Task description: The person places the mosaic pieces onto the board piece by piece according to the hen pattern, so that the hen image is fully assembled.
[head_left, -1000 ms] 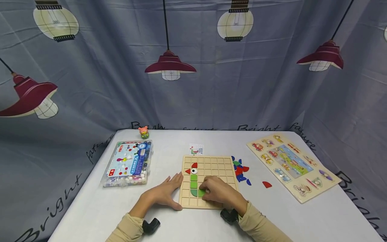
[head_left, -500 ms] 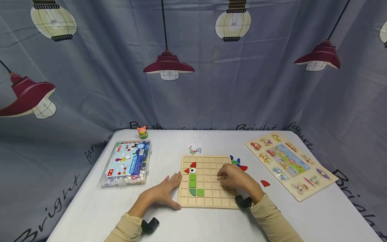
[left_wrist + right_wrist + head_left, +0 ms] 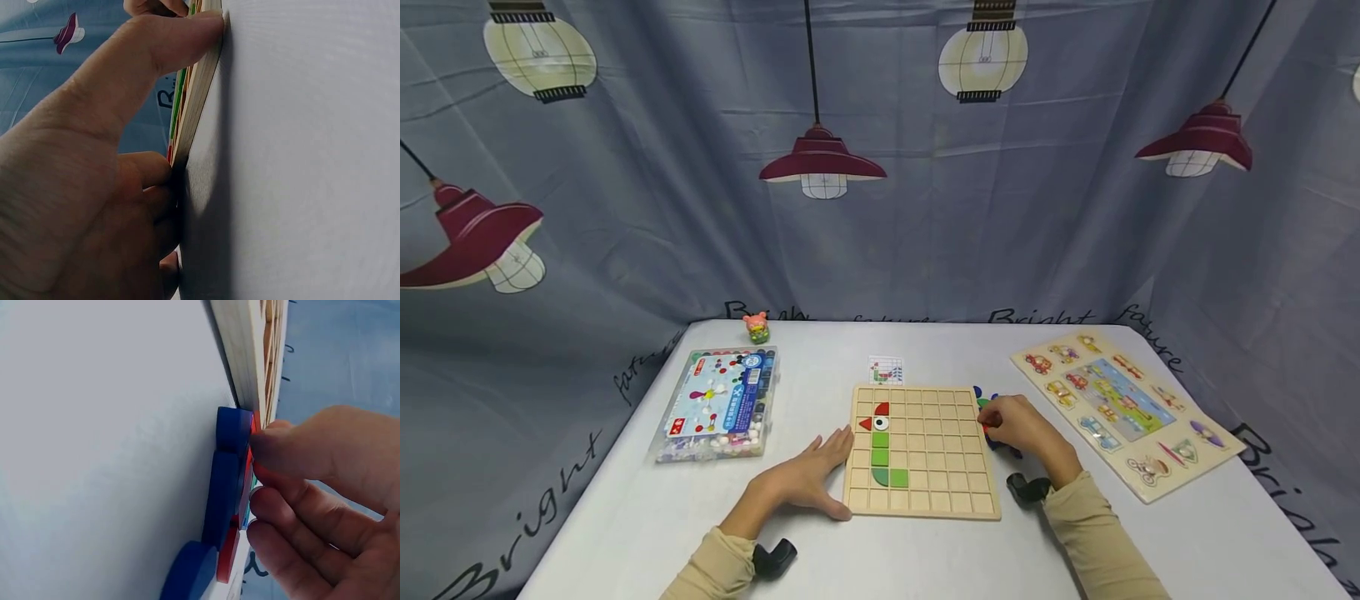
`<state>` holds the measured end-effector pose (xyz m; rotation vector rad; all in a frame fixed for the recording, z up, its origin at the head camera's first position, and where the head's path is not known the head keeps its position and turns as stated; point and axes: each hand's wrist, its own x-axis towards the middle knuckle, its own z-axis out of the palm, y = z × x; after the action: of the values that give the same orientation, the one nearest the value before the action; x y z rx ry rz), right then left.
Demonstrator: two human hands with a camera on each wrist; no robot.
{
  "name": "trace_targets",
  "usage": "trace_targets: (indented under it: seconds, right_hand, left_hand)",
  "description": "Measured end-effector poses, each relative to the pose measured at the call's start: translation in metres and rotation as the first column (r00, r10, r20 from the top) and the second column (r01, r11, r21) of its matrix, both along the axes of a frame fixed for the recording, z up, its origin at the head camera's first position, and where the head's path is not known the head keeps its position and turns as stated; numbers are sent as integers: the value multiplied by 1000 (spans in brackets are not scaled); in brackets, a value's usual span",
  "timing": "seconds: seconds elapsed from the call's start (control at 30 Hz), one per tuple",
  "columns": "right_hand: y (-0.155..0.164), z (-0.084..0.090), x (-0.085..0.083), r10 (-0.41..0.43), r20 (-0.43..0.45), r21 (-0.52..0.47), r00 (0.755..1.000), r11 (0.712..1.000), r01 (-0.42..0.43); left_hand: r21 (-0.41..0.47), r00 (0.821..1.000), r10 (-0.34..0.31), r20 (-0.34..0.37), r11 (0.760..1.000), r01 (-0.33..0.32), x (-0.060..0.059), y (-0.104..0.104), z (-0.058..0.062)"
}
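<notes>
Square pale-wood grid board (image 3: 936,454), midway between the white surface (image 3: 816,371)'s side edges; my left hand (image 3: 805,477), spread open against it, probably to stop sliding; my right hand (image 3: 1018,427), fingertips gathered at a red wooden piece (image 3: 255,422), grip: cannot tell.

In the head view, the table (image 3: 925,557) is brightly lit, the curtain (image 3: 910,258) at twelve o'clock less so. In the left wrist view, the left hand (image 3: 81,181) is dimly lit and a shadow is cast toward six o'clock; in the right, the curtain is softened.
</notes>
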<state>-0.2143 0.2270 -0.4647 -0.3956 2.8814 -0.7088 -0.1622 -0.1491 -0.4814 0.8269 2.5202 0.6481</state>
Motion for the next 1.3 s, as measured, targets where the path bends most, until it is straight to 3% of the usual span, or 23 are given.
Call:
trace_targets:
  seconds: [0.8,1.03,1.3]
  right_hand:
    - [7,1,-2,-48,47,34,998,998,46]
    - [15,-1,-5,-2,-21,52,1000,999,3]
    - [14,-3,-6,16,-1,-14,1000,1000,-16]
  left_hand:
    - [-4,1000,1,2,1000,-1,0,0,1]
    - [1,1000,4,10,1000,-4,0,-1,0]
    - [-7,1000,3,1,1000,-3,-1,0,0]
